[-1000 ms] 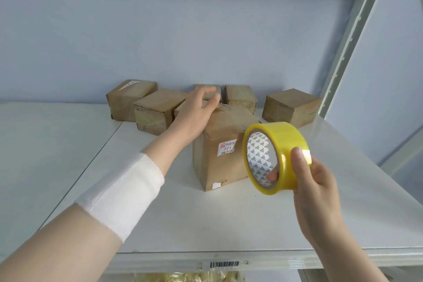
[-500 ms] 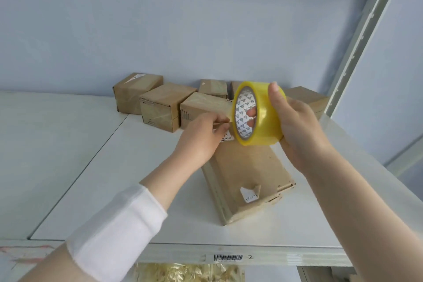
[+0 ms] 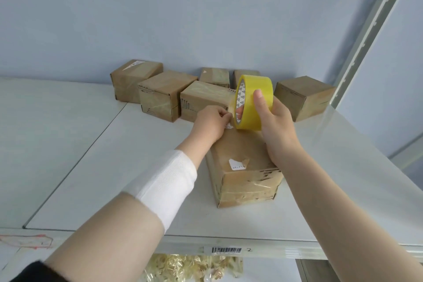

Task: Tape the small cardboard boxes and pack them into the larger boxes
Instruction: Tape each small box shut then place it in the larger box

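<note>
Well inside right grip (image 3: pixel 275 129): tape roll (image 3: pixel 247 103)

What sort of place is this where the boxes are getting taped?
Probably a stockroom or warehouse packing spot: perforated metal shelving upright, a barcode label on the shelf edge, and taped small cardboard boxes along the wall, with a yellow tape roll in the right hand.

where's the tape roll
Head view, right of centre: the right hand holds the tape roll above the far end of the near box, with the left hand at its left edge.
</note>
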Available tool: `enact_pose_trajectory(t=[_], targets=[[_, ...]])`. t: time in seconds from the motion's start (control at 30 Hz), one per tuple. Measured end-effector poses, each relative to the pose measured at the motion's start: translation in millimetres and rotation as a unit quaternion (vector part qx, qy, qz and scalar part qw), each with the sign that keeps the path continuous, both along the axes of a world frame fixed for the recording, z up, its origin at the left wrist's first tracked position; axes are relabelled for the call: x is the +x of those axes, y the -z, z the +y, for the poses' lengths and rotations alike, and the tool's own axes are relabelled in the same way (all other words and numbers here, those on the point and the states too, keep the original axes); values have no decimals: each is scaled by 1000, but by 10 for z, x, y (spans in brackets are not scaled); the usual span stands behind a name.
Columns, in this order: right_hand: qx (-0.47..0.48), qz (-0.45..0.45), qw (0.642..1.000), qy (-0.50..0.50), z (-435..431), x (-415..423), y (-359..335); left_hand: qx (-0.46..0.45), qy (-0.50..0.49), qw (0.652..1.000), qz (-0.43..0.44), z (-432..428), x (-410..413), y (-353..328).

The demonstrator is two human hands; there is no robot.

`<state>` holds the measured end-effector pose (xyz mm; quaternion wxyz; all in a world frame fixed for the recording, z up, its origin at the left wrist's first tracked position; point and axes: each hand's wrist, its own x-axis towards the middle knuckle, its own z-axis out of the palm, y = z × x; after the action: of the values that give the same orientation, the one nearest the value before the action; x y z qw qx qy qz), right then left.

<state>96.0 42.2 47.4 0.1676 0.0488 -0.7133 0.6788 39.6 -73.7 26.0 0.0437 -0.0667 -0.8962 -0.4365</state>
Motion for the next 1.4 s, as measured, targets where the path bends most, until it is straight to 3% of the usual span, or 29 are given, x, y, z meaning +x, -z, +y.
enact_pose_trajectory(t=[0.17,0.43,0.77,0.87,1.03,1.2,1.3,1.4], targets=[[18,-22,1000,2,-2,5,-52,-18,5,1000,-19,25,-98,-20],[10,19,1000,-8,269,412,75,3,5,1000,-18,36,-115,8],[-52,-40,997,41,338,922,-139,10,-7,1000,-3,45,-116,23],[-31,-55,998,20,340,1179,-191,3,-17,1000,13,58,-109,38],[25,-135,989,45,367,1457,126,-25,-33,999,16,70,-152,60],[-14,-154,987,48,339,1486,397,-24,-39,999,28,69,-170,90],[-24,-134,990,47,295,1477,433,-16,-46,997,55,60,-119,76],[-37,-130,990,48,288,1486,437,-53,-9,987,152,31,76,-23]])
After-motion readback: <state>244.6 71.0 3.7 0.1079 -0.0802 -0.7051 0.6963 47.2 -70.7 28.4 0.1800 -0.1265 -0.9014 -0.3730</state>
